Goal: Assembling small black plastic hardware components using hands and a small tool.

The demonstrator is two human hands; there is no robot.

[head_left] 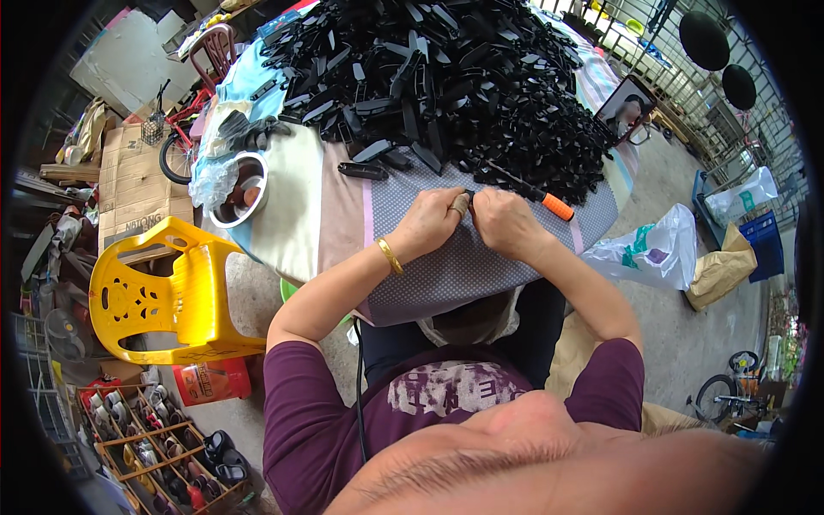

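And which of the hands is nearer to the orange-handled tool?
The right. The right hand is just on the near side of the orange-handled tool, left of its handle; the left hand is farther left.

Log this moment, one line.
left hand: curled | right hand: curled, alongside | grip: unclear | black parts: heaped ahead | orange-handled tool: by heap

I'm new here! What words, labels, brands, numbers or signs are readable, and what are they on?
I won't copy wording, but print shows here:
Cardboard sheet: dark capitals, legible.
Purple shirt: pale letters, upside down, partly unclear.
Red bucket: dark print, too blurred.
White plastic bag: green and purple print, too creased.
Black pieces: too small to tell.
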